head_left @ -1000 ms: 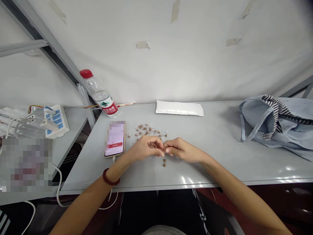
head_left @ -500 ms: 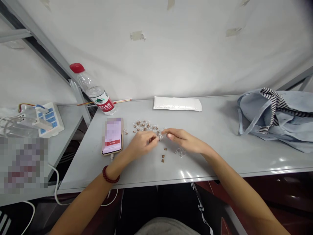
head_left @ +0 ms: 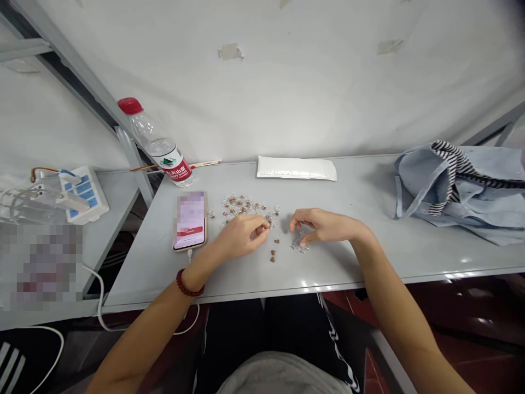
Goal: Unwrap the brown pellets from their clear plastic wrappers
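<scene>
On the grey table lies a pile of small clear plastic pieces with brown bits. My left hand is at the pile's near right edge, thumb and fingers pinched together; what they hold, if anything, is too small to name. To the right, my right hand is over a few clear plastic pieces, thumb and fingers curved and apart. Between the hands and nearer me lie three small brown pieces.
A phone with a cable lies left of the pile, a water bottle behind it. A white packet rests by the wall. A blue cloth bag sits at the right, a power strip at the far left.
My right hand has moved away from my left, to the right, over the few clear pieces, and its fingers have curled. My left hand remains near the pile. The view has shifted slightly.
</scene>
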A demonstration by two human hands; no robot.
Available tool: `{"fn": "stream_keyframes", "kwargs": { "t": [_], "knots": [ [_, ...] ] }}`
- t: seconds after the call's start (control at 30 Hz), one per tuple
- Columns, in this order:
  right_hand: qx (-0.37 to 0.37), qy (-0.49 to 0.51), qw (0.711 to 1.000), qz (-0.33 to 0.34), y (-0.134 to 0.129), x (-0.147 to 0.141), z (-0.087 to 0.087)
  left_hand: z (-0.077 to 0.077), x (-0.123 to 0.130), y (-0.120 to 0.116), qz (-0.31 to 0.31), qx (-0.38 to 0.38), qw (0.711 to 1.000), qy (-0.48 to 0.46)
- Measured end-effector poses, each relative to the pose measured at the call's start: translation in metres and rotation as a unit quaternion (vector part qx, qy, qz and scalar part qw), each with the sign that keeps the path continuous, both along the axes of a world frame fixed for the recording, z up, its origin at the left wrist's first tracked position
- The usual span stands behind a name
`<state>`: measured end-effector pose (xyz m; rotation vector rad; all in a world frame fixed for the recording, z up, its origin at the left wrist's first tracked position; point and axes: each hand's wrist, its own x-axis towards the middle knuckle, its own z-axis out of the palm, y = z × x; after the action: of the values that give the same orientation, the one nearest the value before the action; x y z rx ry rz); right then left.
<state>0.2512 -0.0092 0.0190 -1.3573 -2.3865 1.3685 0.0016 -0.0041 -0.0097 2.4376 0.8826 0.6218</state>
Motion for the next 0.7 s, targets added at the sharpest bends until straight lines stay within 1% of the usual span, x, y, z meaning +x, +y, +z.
{"fn": "stream_keyframes", "kwargs": {
  "t": [0.07, 0.13, 0.27, 0.4, 0.47, 0.57, 0.63, 0.7],
  "knots": [
    [0.001, -0.007, 1.000, 0.012, 0.001, -0.002, -0.002, -0.004, 0.006, -0.004, -0.027, -0.005, 0.999, 0.026],
    [0.016, -0.009, 1.000, 0.019, 0.001, -0.003, -0.004, -0.010, 0.011, -0.006, -0.035, -0.007, 0.998, 0.052],
    [0.040, 0.001, 0.999, 0.026, 0.002, -0.009, -0.008, -0.016, 0.016, -0.008, -0.031, -0.010, 0.996, 0.087],
    [0.059, 0.019, 0.997, 0.040, 0.003, -0.015, -0.013, -0.018, 0.018, -0.009, -0.022, -0.011, 0.996, 0.083],
    [0.075, 0.021, 0.996, 0.039, 0.004, -0.016, -0.016, -0.018, 0.018, -0.010, -0.022, -0.014, 0.998, 0.063],
    [0.102, 0.032, 0.994, 0.016, 0.005, -0.017, -0.019, -0.018, 0.018, -0.010, -0.015, -0.036, 0.999, -0.015],
    [0.103, 0.055, 0.993, -0.014, 0.004, -0.017, -0.019, -0.015, 0.019, -0.010, 0.005, -0.069, 0.995, -0.074],
    [0.089, 0.085, 0.991, -0.046, 0.002, -0.018, -0.018, -0.012, 0.019, -0.009, 0.038, -0.116, 0.985, -0.124]
  ]
}}
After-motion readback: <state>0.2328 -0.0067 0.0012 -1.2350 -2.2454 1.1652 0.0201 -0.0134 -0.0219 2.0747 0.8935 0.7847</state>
